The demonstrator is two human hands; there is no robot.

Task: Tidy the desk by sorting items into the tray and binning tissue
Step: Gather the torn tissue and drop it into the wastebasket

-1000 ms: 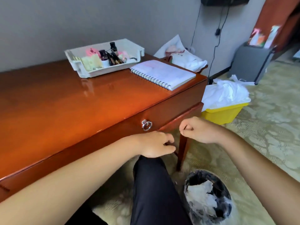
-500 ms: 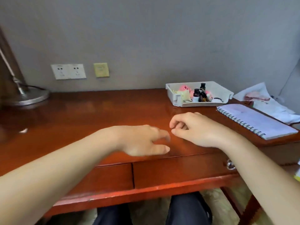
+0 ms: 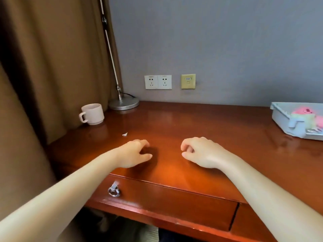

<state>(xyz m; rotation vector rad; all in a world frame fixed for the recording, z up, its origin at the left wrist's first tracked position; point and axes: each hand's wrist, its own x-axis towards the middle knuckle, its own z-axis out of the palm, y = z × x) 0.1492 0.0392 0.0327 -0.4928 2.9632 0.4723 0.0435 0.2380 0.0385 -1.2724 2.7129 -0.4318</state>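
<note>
Both my hands hover over the front of the red-brown desk. My left hand has loosely curled fingers and holds nothing. My right hand is also loosely curled and empty. A small white scrap of tissue lies on the desk just beyond and left of my left hand. The grey-white tray sits at the far right edge of the view, with pink and pale green items inside; most of it is cut off.
A white mug stands at the desk's back left, beside the round metal base of a lamp. A brown curtain hangs on the left. Wall sockets sit above the desk. A drawer with a ring handle is below my left arm.
The view has swung left from the bin and desk's right end to its left end. Both hands rose from below the desk edge to above the top, still empty.
</note>
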